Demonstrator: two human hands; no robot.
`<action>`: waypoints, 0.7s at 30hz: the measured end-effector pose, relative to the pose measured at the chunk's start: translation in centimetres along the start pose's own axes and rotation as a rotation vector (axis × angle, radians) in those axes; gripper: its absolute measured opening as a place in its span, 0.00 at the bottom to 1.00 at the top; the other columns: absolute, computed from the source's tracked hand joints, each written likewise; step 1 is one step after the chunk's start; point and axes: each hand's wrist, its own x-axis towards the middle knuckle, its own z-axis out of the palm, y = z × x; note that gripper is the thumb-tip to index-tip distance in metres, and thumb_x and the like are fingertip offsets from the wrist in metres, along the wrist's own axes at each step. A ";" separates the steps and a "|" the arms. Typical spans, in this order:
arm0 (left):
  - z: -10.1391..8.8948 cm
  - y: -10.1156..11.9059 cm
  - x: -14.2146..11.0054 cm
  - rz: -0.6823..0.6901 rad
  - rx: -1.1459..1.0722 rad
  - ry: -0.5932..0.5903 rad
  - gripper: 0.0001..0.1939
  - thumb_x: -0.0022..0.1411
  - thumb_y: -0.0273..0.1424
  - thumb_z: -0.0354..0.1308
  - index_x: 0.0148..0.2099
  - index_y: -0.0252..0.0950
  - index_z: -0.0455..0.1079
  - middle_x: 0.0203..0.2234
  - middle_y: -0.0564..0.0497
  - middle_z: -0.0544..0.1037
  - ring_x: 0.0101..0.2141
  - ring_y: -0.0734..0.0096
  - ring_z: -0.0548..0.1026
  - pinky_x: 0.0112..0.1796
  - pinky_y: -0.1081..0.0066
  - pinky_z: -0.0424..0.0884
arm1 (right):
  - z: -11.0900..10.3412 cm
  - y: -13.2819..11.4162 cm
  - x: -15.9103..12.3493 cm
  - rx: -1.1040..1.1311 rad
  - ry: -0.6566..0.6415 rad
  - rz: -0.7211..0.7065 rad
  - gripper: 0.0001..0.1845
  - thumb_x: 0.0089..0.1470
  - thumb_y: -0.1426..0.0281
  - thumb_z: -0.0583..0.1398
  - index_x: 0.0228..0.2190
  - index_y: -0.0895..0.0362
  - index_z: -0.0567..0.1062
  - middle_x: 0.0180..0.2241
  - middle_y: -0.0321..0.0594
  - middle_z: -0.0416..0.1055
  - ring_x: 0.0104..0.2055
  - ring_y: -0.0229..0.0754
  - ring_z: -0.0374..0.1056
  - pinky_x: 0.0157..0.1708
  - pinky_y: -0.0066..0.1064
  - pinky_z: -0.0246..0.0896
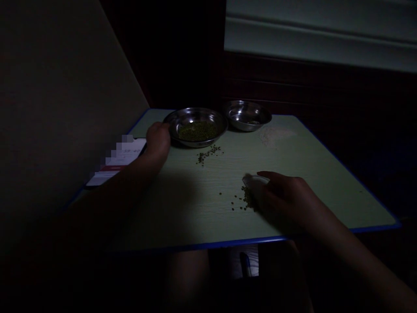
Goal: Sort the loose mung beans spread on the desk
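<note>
My left hand is closed on the left rim of a shiny metal bowl, which stands on the table. Small green beans, like mung beans, cover the bowl's bottom. In front of that bowl lies a loose strip of beans on the tabletop. Nearer to me, my right hand pinches a small white cup-like thing, tilted low over the table; its exact kind is hard to see in the dark. A little heap of beans lies right at its left edge, with several strays around.
A second metal bowl stands behind to the right, with a little something in it. Pale grains are spread beside it. A phone with a lit screen lies at the left. The pale table has a blue edge.
</note>
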 end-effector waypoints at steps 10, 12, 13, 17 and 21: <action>1.2 0.9 -1.1 -0.055 -0.070 0.159 0.14 0.68 0.27 0.64 0.30 0.45 0.68 0.33 0.46 0.79 0.49 0.46 0.81 0.60 0.53 0.80 | -2.7 -1.3 3.2 -0.094 -0.019 -0.176 0.29 0.71 0.75 0.65 0.69 0.60 0.89 0.45 0.50 0.97 0.42 0.54 0.94 0.40 0.36 0.82; 1.1 1.1 -1.1 -0.055 -0.073 0.172 0.15 0.69 0.27 0.63 0.29 0.45 0.68 0.35 0.46 0.79 0.50 0.47 0.82 0.62 0.53 0.79 | -3.4 -2.1 5.0 -0.219 -0.056 -0.259 0.23 0.74 0.77 0.64 0.61 0.56 0.94 0.47 0.50 0.97 0.44 0.54 0.94 0.43 0.37 0.82; 1.1 1.2 -1.2 -0.054 -0.072 0.178 0.15 0.70 0.27 0.62 0.29 0.45 0.68 0.35 0.45 0.79 0.50 0.47 0.82 0.62 0.53 0.79 | -3.6 -2.4 5.8 -0.282 -0.084 -0.297 0.23 0.73 0.79 0.64 0.58 0.54 0.95 0.49 0.50 0.97 0.45 0.55 0.94 0.46 0.38 0.82; 1.2 1.7 -1.5 -0.060 -0.059 0.173 0.16 0.71 0.25 0.60 0.30 0.44 0.68 0.36 0.45 0.80 0.51 0.47 0.83 0.63 0.54 0.78 | -2.9 -3.1 7.6 -0.316 -0.107 -0.439 0.25 0.72 0.81 0.63 0.56 0.53 0.97 0.53 0.48 0.98 0.51 0.56 0.95 0.53 0.40 0.83; 1.1 1.8 -1.6 -0.050 -0.021 0.179 0.16 0.72 0.24 0.60 0.30 0.44 0.68 0.37 0.44 0.81 0.53 0.48 0.83 0.63 0.57 0.77 | -1.5 -2.0 7.3 -0.137 -0.055 -0.459 0.29 0.73 0.81 0.62 0.64 0.56 0.94 0.55 0.48 0.97 0.51 0.53 0.94 0.52 0.37 0.83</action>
